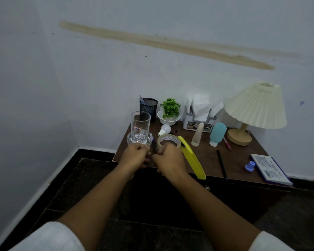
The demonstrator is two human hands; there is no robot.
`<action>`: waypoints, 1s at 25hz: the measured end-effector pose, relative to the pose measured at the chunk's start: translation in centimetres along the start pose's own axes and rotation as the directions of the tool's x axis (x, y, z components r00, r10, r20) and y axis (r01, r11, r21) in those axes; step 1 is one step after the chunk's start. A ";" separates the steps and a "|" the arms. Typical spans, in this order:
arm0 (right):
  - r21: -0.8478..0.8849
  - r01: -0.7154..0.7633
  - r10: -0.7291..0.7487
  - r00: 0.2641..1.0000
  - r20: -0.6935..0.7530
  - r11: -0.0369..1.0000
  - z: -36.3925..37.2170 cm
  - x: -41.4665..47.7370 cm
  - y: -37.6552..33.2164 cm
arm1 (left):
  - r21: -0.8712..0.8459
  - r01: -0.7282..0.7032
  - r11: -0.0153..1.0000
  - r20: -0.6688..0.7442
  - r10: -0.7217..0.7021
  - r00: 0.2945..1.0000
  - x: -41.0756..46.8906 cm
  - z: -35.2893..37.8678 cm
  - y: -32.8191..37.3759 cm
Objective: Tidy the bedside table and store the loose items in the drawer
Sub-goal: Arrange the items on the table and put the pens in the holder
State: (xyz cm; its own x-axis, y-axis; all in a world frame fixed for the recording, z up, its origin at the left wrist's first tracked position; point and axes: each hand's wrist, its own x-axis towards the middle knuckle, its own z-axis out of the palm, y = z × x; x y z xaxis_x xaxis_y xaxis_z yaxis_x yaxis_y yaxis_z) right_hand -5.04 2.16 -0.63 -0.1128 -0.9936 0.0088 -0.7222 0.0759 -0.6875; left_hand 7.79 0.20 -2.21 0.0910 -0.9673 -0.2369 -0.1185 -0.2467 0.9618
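The dark wooden bedside table (207, 153) holds many loose items. My right hand (170, 160) is closed over the near side of a clear tape roll (168, 140) at the front left. My left hand (136, 156) is curled just in front of a glass dish (139, 141) that holds a tall tumbler (140, 124). A dark pen (154, 144) lies between my two hands, and whether my left fingers grip it is hidden. A yellow comb (192, 160) lies right of the tape. The drawer front (207, 187) below the tabletop is dark and closed.
Also on the table are a bulb (165, 129), a cream bottle (198, 134), a teal bottle (217, 133), a pink pen (227, 143), a black pencil (222, 164), a blue cap (250, 166) and a notepad (270, 169). At the back stand a pen holder (149, 107), plant (170, 109), tissue box (198, 120) and lamp (256, 109).
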 end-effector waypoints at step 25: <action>-0.319 -0.162 0.140 0.986 -0.091 0.934 -12.3 2.6 13.3 | 0.028 -0.411 0.911 0.281 0.388 0.878 -1.8 7.7 1.9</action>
State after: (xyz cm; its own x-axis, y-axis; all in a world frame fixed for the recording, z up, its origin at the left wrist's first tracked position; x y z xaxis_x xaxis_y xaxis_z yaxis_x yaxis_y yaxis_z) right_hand -23.34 1.63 -0.86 -0.2741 -0.9614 -0.0215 -0.8738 0.2584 -0.4120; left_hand -0.24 0.98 -0.99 -0.2435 -0.9616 0.1265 -0.1734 0.1715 0.9698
